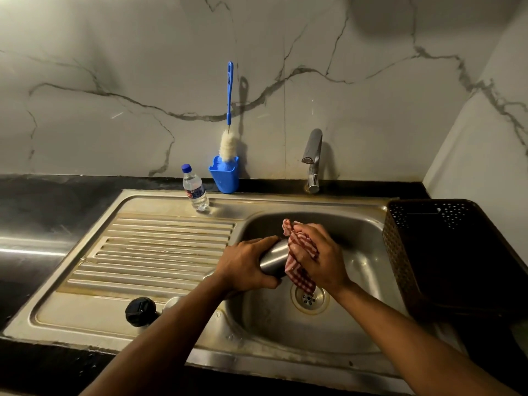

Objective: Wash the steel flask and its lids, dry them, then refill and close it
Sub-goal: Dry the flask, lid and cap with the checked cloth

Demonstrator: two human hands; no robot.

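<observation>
My left hand (pixel 248 263) grips the steel flask (pixel 275 258), held tilted over the sink basin (pixel 357 252). My right hand (pixel 318 252) presses a red-and-white checked cloth (pixel 300 274) against the flask's upper end, which the cloth hides. A black lid (pixel 140 311) lies on the drainboard near the front edge. Beside it a steel lid (pixel 171 302) shows partly behind my left forearm.
A small plastic water bottle (pixel 195 188) with a blue cap stands at the back of the drainboard (pixel 160 247). A blue bottle brush (pixel 229 110) rests in a blue holder (pixel 225 175). The tap (pixel 313 158) is behind the basin. A dark perforated basket (pixel 445 252) sits at the right.
</observation>
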